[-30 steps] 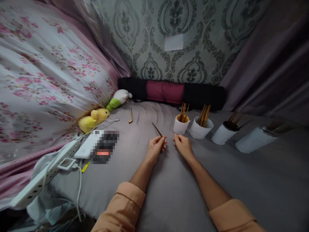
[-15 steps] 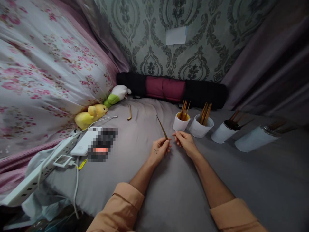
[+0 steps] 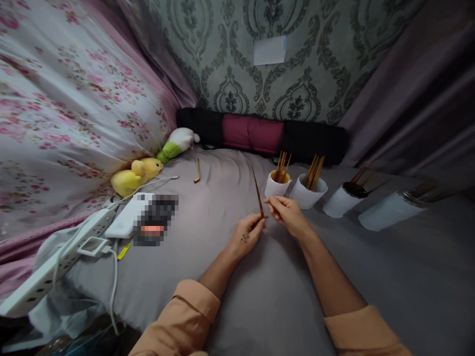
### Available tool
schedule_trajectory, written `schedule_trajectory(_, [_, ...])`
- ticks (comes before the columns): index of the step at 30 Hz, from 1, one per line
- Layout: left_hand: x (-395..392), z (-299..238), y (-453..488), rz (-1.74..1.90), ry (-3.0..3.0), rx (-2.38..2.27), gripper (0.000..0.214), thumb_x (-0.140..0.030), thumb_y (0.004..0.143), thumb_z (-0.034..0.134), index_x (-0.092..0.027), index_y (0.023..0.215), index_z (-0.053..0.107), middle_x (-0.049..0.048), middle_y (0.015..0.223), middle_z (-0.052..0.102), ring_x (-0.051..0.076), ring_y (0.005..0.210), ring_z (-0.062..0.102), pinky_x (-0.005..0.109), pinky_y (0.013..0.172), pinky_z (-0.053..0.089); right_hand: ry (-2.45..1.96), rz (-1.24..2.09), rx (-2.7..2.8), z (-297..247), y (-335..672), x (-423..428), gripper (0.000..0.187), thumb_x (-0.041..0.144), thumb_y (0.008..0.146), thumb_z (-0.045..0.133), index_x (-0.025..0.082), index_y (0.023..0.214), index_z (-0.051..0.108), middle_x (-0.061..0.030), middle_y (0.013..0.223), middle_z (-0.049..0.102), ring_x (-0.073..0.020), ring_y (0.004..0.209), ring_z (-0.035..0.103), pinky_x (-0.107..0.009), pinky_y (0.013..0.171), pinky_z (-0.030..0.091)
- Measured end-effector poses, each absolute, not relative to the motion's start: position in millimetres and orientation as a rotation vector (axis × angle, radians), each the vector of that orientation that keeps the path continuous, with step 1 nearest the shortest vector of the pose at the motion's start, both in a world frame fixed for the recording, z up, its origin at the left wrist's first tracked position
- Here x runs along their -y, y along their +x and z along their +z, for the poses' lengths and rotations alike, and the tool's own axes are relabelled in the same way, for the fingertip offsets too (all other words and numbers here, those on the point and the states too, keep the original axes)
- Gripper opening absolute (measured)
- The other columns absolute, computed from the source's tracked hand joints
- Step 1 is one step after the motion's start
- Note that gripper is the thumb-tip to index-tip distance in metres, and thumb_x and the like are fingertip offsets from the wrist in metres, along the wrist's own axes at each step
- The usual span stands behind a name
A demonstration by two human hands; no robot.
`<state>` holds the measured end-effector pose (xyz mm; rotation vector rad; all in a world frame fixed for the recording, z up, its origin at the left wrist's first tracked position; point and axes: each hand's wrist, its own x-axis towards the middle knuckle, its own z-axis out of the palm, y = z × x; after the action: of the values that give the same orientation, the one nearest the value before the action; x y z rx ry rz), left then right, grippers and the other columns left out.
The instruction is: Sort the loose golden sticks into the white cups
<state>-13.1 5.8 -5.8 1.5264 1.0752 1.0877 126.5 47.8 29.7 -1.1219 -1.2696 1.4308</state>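
A thin brown stick, tapering to a point, rises nearly upright from my left hand, whose thumb and fingers pinch its lower end. Just to the right of it, my right hand is closed, fingertips bunched beside the stick; whether anything is between them I cannot make out. Beyond my right hand stands a white paper-wrapped cup with several similar sticks in it. A second white cup, also holding sticks, stands to its right.
Farther right are a white container and a larger container, both with darker sticks. At left lie a bent gold-coloured rod, a power bank, a power strip with cables, and plush toys. A black-and-maroon roll lines the wall.
The stick in my left hand has turned to stand more upright, its tip swinging right. My right hand has shifted slightly up and stays close to it.
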Motion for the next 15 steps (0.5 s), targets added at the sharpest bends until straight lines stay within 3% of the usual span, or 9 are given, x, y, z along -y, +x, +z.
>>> schedule_trajectory(15, [-3.8,2.6,-14.8,0.944,1.983,-1.064,0.034,-0.030,0.086,0.036,-0.015,0.104,0.060,0.0062,0.076,0.059,0.013,0.070,0.052,0.024,0.066,0.041,-1.169,1.412,1.317,41.6,130.7,-46.9,0.032,0.046,0.076,0.051,0.015,0.080,0.058,0.0048,0.053,0.040,-0.0029,0.038,0.026,-0.018,0.036,0.015])
